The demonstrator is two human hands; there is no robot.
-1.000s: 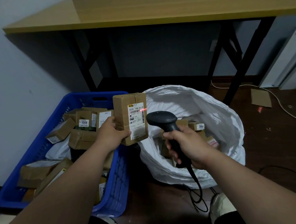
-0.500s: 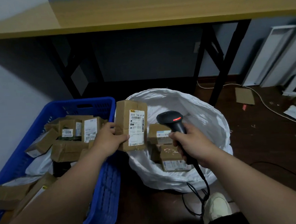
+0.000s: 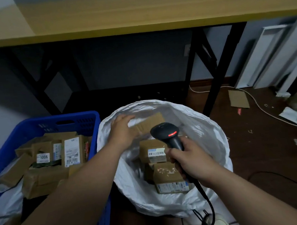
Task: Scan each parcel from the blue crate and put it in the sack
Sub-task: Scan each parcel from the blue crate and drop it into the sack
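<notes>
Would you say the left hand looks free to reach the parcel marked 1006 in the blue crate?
Probably yes. The left hand is open over the sack, gripping nothing, and the 1006 parcel lies uncovered on top of the blue crate beside that arm.

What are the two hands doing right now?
Left hand: open over the sack, parcel blurred just beyond its fingers.
Right hand: gripping the scanner.

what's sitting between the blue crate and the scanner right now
In the head view, the left hand over the white sack's near rim, by a blurred parcel, lies between the blue crate and the scanner.
</notes>
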